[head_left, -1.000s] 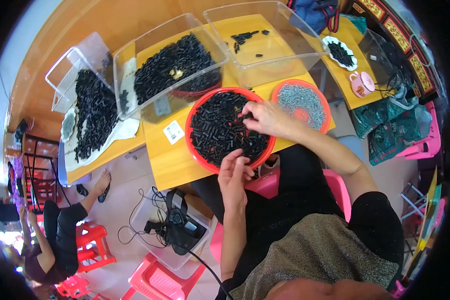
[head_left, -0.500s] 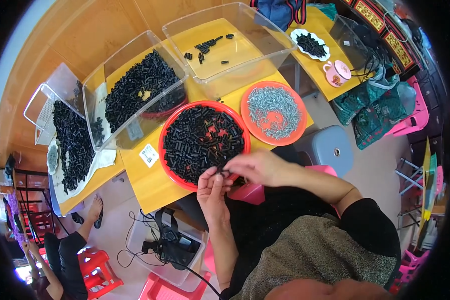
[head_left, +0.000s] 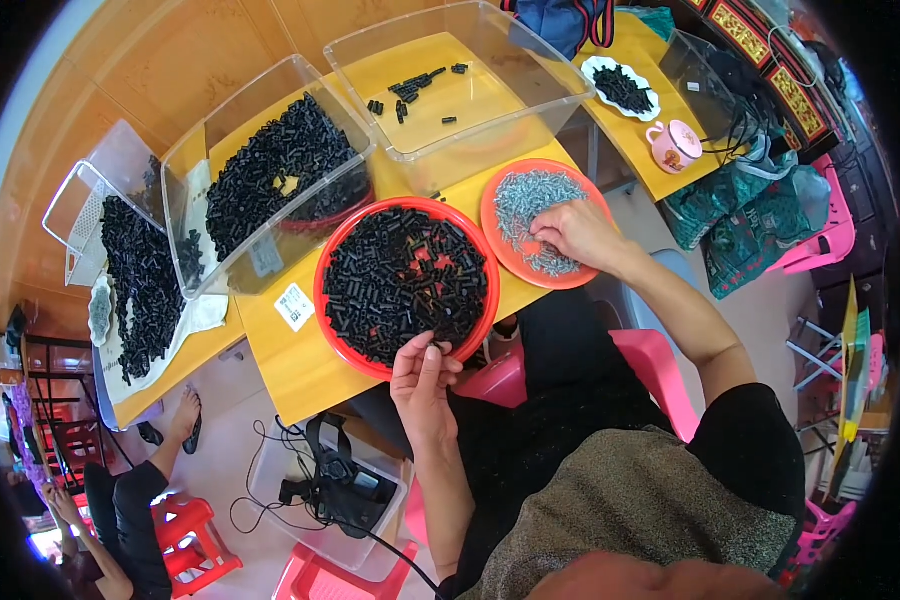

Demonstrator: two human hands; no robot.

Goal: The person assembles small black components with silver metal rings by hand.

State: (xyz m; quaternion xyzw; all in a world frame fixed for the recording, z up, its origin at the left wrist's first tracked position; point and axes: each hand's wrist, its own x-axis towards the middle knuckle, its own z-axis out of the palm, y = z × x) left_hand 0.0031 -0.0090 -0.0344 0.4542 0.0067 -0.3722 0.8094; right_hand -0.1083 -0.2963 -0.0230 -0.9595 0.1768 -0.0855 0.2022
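Two hands busy: left hand [head_left: 422, 375] pinches what looks like one black piece at the red tray's [head_left: 335, 345] near rim; right hand [head_left: 575, 232], fingers curled, picks among screws [head_left: 530, 198] on the orange plate [head_left: 502, 255]. Risk: piece slips off the worktop [head_left: 290, 370] edge.

Red tray [head_left: 335, 262] heaped with small black parts; beside it — orange plate [head_left: 494, 220] of silvery screws.
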